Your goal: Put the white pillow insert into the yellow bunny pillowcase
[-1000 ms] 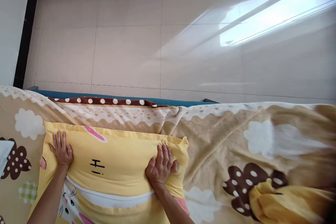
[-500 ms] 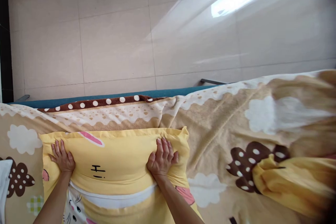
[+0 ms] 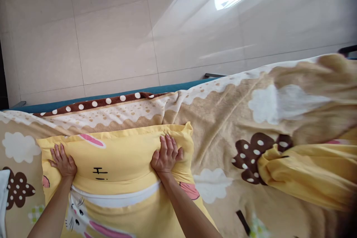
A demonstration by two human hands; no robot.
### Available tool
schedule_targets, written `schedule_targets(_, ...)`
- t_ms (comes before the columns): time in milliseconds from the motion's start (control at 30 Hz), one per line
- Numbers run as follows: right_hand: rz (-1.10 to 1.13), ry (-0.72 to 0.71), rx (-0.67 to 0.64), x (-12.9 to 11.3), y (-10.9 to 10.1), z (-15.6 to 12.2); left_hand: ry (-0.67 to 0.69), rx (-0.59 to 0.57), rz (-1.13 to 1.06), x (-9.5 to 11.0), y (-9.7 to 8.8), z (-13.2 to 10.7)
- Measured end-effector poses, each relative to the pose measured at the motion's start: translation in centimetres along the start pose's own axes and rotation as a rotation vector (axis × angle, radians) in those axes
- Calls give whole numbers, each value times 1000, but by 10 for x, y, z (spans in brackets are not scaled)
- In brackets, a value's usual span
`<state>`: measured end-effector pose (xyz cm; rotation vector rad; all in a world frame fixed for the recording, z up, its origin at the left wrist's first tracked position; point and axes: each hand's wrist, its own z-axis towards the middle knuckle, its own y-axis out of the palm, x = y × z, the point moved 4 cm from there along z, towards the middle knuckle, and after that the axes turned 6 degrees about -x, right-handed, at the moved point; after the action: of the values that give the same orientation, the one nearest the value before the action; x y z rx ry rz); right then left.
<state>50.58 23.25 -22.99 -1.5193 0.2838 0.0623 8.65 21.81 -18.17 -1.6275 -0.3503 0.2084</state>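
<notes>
A yellow pillow (image 3: 122,160) with a rabbit print and "Hi" lettering lies in front of me on a tan patterned blanket (image 3: 214,126). My left hand (image 3: 63,161) presses flat on the pillow's left side, fingers apart. On its right side rests my right hand (image 3: 166,154), palm down with the fingers stretched toward the far edge. Neither hand grips the fabric. Across the pillow, just below my hands, runs a white band, and the lower end goes out of view.
Yellow bunched cloth (image 3: 309,173) lies on the blanket at the right. A white cloth (image 3: 3,197) shows at the left edge. Beyond the blue bed edge (image 3: 122,93) is a tiled floor (image 3: 111,37) with bright reflected light. A dark strip (image 3: 243,223) lies at lower right.
The view has shifted and tilted slightly, so more of the right side shows. Both hands stay flat in the same places on the pillow.
</notes>
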Motion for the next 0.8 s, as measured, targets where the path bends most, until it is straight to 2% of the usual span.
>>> schedule_targets(133,49,56,-45,2,2,1,-11,7,-27,1,-5,3)
schedule_targets(300,127,15,59,0,-3,5,-24,56,-87,4,-11,8)
schedule_targets(400,160,27,45,-4,-5,10,-44,66,-143,7,-16,18)
schedule_targets(467,195,44,20,-6,-10,16,-95,3,-199,5,-24,26)
schedule_targets(533,264,56,-10,-2,-22,22,-114,-128,-327,-4,-38,29)
schedule_targets(600,390,28,-85,10,-40,24,-26,-210,-506,-20,-64,21)
schedule_targets(633,467,9,-120,20,-51,22,23,-189,-571,-34,-80,11)
schedule_targets(667,539,13,-135,33,-63,16,30,-117,-608,-52,-97,-2)
schedule_targets(700,605,71,-131,49,-73,8,-42,-10,-593,-75,-113,-18)
schedule_targets(733,660,179,-117,66,-81,-3,-176,53,-588,-99,-122,-35)
schedule_targets(767,705,313,-106,82,-86,-16,-310,52,-619,-120,-126,-52)
schedule_targets(800,742,440,-110,94,-87,-30,-424,-10,-678,-135,-124,-67)
